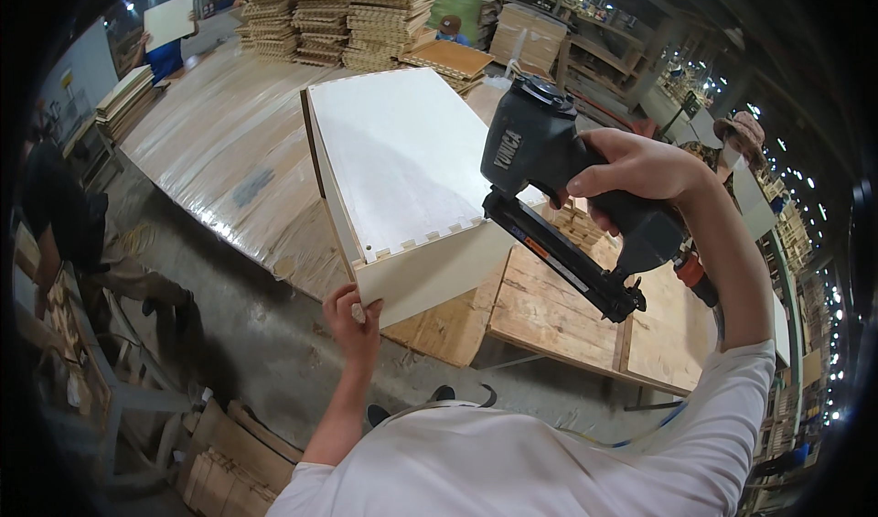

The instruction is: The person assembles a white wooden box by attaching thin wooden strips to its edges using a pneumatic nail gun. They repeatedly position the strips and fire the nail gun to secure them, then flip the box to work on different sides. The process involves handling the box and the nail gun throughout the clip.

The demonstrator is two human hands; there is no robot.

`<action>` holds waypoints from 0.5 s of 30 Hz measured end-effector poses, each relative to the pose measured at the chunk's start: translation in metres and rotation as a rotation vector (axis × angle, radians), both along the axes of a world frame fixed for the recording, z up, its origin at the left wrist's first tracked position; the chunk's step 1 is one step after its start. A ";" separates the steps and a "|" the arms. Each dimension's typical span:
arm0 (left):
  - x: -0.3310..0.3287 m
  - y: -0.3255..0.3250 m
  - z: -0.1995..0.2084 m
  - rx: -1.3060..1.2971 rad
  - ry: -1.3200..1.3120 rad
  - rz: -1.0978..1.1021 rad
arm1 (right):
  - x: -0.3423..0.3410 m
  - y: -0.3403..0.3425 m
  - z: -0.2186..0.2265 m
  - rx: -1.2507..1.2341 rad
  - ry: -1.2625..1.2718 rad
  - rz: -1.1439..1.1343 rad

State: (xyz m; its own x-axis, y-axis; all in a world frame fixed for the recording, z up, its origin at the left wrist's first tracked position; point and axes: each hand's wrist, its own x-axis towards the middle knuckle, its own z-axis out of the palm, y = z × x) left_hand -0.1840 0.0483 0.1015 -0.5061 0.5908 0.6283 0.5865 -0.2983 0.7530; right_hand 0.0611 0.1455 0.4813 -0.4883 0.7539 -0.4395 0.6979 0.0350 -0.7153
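My right hand (pixel 631 174) is wrapped round the handle of a black pneumatic nail gun (pixel 535 142). Its nose meets or hangs just over the near edge of a wooden drawer box (pixel 412 156); I cannot tell if they touch. The box lies with its white panel facing up, and finger-like joints run along its near edge. My left hand (pixel 352 320) grips the lower near-left corner of the box, fingers closed on the pale side board (pixel 434 279). An orange-and-black hose fitting (pixel 697 279) shows at the rear of the gun.
A wide wooden worktable (pixel 210 142) carries tall stacks of wooden parts (pixel 347 14). Nearer right stands a plywood surface (pixel 558 306). Co-workers are at far left, far back and right, one holding a pale panel (pixel 169 20). Wooden pieces (pixel 224 471) lie at lower left.
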 end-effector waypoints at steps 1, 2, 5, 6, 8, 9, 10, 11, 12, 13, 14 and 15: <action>0.000 0.000 0.000 -0.002 0.006 0.001 | -0.003 -0.002 0.001 0.008 -0.011 0.009; -0.001 0.000 0.000 -0.003 0.010 0.003 | -0.006 -0.003 0.002 0.002 -0.002 0.018; -0.003 0.000 -0.001 -0.010 0.027 0.012 | -0.016 -0.006 0.003 -0.019 0.019 0.045; -0.003 -0.001 -0.001 -0.017 0.036 0.016 | -0.020 -0.007 0.003 -0.026 0.023 0.052; -0.003 -0.001 0.000 -0.026 0.052 0.021 | -0.028 -0.010 0.002 -0.029 0.029 0.052; -0.004 -0.002 0.000 -0.029 0.058 0.023 | -0.031 -0.012 0.000 -0.024 0.031 0.044; -0.004 -0.002 0.001 -0.032 0.065 0.024 | -0.033 -0.012 -0.001 -0.019 0.034 0.036; -0.005 -0.002 0.001 -0.030 0.071 0.023 | -0.035 -0.012 -0.002 -0.027 0.022 0.050; -0.005 -0.002 0.001 -0.029 0.076 0.022 | -0.036 -0.011 -0.003 -0.034 0.011 0.064; -0.005 -0.002 0.001 -0.028 0.082 0.021 | -0.037 -0.011 -0.003 -0.042 -0.001 0.078; -0.006 -0.002 0.002 -0.039 0.070 0.021 | -0.038 -0.011 -0.002 -0.029 -0.006 0.075; -0.005 -0.003 0.002 -0.049 0.059 0.020 | -0.038 -0.012 -0.001 -0.017 -0.012 0.071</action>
